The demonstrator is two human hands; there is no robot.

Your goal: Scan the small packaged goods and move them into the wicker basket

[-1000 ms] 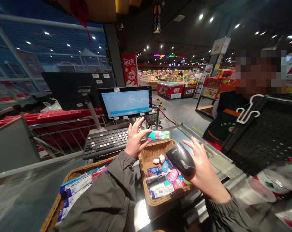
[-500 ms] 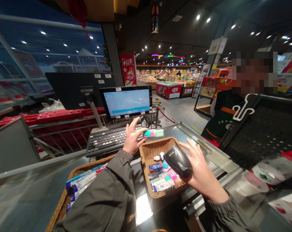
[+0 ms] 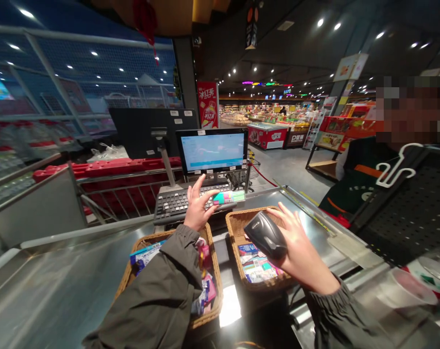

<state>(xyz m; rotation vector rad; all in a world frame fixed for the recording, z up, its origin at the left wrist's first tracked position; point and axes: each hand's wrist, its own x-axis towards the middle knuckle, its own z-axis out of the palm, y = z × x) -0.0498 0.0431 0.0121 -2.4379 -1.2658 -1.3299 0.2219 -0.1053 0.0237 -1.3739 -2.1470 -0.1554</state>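
Scanner, a black handheld barcode reader, sat wrapped in your right grip above the right wicker basket, whose load had thinned to flat packets, while pink packaging now showed in the left wicker basket. Your left grip, its fingers spread, appeared to pinch a green-and-pink striped packet at the fingertips, just over the keyboard on the steel bench.
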